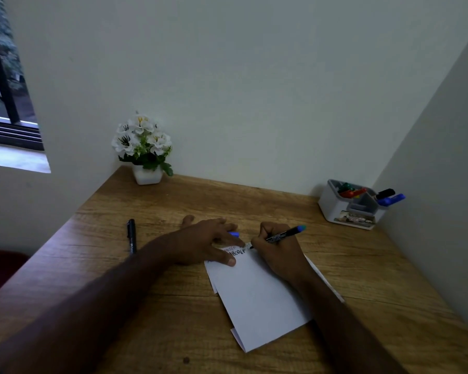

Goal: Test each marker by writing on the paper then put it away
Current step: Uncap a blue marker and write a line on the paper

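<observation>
At the paper's (257, 295) twelve-o'clock edge, the right hand (277, 255) grips a blue-capped marker (282, 235), tip on the sheet, long axis running from eight to two o'clock. The left hand (208, 241), fingers flat, presses the sheet's top-left corner. The organizer (349, 209) lies toward two o'clock, nearer the right hand.

Right hand (277, 252) gripping a blue-ended marker (282, 235), tip touching the far edge of the white paper (257, 295) beside rows of letters. Left hand (208, 242) flat, fingers pressing the paper's far corner, a blue cap (235, 234) just behind it. Black pen (131, 236) on the wooden tabletop (119, 306) to the left. Grey holder (351, 205) with markers far right, flower pot (146, 149) in the far corner.
</observation>
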The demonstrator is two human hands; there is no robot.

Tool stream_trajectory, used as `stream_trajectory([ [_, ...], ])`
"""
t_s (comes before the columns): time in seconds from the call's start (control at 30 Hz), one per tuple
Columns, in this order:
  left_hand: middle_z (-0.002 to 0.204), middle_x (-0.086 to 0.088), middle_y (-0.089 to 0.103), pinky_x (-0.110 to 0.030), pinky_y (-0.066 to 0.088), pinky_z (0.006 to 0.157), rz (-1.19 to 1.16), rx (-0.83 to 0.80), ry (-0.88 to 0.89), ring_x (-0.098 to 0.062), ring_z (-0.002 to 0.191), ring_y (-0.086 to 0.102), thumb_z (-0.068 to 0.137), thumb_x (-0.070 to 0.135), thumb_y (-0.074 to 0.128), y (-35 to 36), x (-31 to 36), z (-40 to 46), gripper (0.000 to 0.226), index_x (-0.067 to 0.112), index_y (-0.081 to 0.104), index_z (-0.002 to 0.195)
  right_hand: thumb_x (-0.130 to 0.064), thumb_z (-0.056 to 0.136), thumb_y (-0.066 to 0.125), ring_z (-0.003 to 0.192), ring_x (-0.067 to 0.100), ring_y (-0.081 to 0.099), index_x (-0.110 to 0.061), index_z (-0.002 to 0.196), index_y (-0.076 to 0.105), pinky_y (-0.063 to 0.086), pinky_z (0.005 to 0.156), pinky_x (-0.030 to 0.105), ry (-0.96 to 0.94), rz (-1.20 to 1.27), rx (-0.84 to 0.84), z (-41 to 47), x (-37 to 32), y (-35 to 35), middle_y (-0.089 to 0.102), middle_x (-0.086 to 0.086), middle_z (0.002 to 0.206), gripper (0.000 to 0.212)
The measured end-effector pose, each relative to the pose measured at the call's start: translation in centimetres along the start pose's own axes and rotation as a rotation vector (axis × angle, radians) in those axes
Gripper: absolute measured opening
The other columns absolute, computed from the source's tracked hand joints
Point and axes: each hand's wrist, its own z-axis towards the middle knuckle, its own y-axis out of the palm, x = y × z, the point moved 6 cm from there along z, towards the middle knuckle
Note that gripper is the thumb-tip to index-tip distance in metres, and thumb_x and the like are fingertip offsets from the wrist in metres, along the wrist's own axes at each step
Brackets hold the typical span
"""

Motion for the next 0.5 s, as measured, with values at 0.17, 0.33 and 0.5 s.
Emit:
stream_trajectory([
  [0.17, 0.16, 0.017, 0.016, -0.065, -0.007, 0.111, 0.005, -0.004, 0.0, -0.006, 0.148, 0.001, 0.084, 0.066, 0.053, 0.1, -0.11, 0.11, 0.053, 0.054, 0.043, 0.135, 0.006, 0.077, 0.064, 0.05, 0.01, 0.04, -0.004, 0.054, 0.045, 0.032, 0.048, 0.023, 0.001, 0.015, 0.001, 0.02, 0.06, -0.11, 0.045, 0.002, 0.053, 0.031],
  [0.33, 0.16, 0.017, 0.016, -0.066, -0.006, 0.11, -0.001, 0.005, 0.006, -0.006, 0.148, 0.001, 0.084, 0.066, 0.053, 0.02, -0.08, 0.03, 0.052, 0.054, 0.044, 0.134, 0.006, 0.076, 0.064, 0.049, 0.009, 0.038, -0.011, 0.053, 0.043, 0.031, 0.047, 0.023, 0.003, 0.016, 0.001, 0.0, -0.04, -0.04, 0.043, -0.001, 0.052, 0.036],
  [0.5, 0.16, 0.017, 0.015, -0.066, -0.007, 0.11, 0.012, -0.008, -0.004, -0.006, 0.148, 0.0, 0.085, 0.065, 0.053, 0.07, -0.02, 0.03, 0.053, 0.053, 0.043, 0.136, 0.007, 0.075, 0.062, 0.05, 0.013, 0.035, -0.007, 0.053, 0.04, 0.029, 0.047, 0.026, -0.008, 0.029, 0.001, -0.05, -0.06, -0.08, 0.04, 0.004, 0.053, 0.035],
])
